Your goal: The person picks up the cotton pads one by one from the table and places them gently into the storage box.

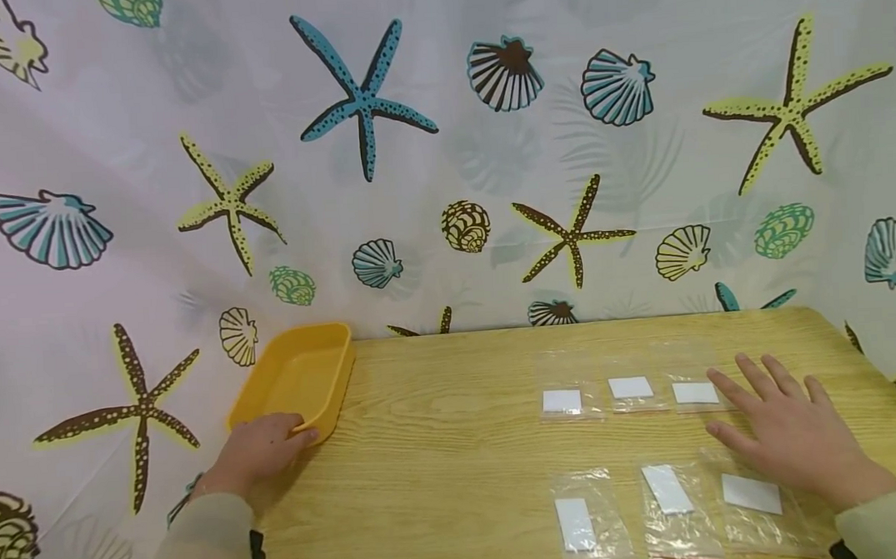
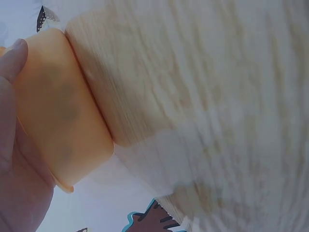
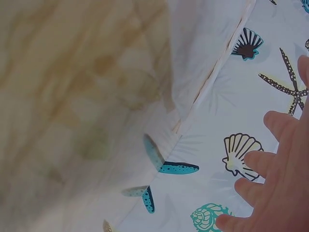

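Here, nearest the viewer, three clear plastic bags point(image 1: 611, 514) lie in a loose row on the right half of a wood-grain bench point(image 1: 440, 447), each with a white slip point(image 1: 575, 524) inside. The bags look very light, limp and slick, so a pinch at an edge or over the stiffer-looking slip should suit them best.

Just beyond the right-most of these, the right hand point(image 1: 788, 431) is palm down, fingers straight and fanned apart, gripping nothing; whether it touches any plastic cannot be told. Across the bench, well apart from it, the left hand point(image 1: 263, 446) is clamped on the near end of a yellow tray point(image 1: 302, 382), its thumb against the outer wall in the left wrist view.

The tray stretches away from that hand at the bench's far left corner. It seems to be thin, fairly stiff plastic, light and not easily broken; the rim and wall offer a sure hold.

Farther back on the right, three more bags point(image 1: 652, 404) form a second row, the right-most just beside the right fingertips.

Behind everything hangs a white cloth point(image 1: 415, 222) printed with starfish and shells.
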The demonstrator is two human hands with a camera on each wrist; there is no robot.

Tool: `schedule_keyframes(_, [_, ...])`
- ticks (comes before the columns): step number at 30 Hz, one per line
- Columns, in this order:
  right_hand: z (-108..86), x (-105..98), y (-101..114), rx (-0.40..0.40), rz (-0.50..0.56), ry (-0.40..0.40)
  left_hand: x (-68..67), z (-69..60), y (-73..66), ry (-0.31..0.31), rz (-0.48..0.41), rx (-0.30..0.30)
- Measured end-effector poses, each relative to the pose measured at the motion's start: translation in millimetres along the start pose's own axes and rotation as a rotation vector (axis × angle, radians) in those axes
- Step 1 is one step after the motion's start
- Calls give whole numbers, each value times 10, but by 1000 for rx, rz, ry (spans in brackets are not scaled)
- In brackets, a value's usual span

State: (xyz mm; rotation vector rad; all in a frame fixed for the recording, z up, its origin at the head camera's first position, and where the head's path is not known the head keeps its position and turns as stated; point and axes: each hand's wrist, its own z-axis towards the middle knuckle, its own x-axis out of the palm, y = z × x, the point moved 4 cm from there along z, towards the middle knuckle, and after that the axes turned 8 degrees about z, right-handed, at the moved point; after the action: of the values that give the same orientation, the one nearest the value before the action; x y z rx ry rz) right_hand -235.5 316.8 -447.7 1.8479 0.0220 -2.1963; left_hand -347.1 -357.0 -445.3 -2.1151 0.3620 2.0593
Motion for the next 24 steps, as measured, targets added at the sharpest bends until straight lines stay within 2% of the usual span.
schedule_keyframes(16, [2,1,34,4,4,6,-13,-24,-157,-40,-8,38])
schedule_keyframes(24, [4,12,48,3,9,10,-28,-42,-293,-104,6,79])
